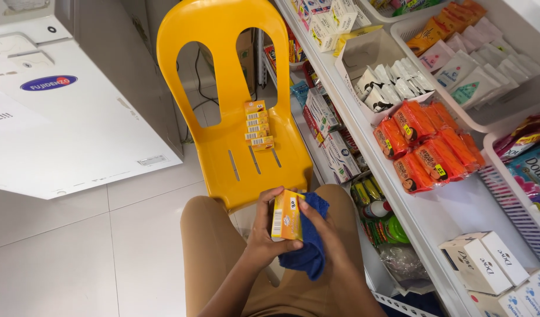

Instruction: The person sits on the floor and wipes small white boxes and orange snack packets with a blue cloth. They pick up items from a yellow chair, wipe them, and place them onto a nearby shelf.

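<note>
Left hand grips orange box; right hand holds blue cloth

i'm in a small shop: white shelves beside me hold rows of boxed soap, orange packs with price stickers, sachets; a chest freezer stands left.

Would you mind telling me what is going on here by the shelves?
A person sits facing a yellow plastic chair beside a stocked shop shelf. The left hand grips a small yellow-orange box, while the right hand presses a blue cloth against it, as if wiping it. A row of similar small boxes lies on the chair seat. On the shelf sit orange packets and white boxes.
</note>
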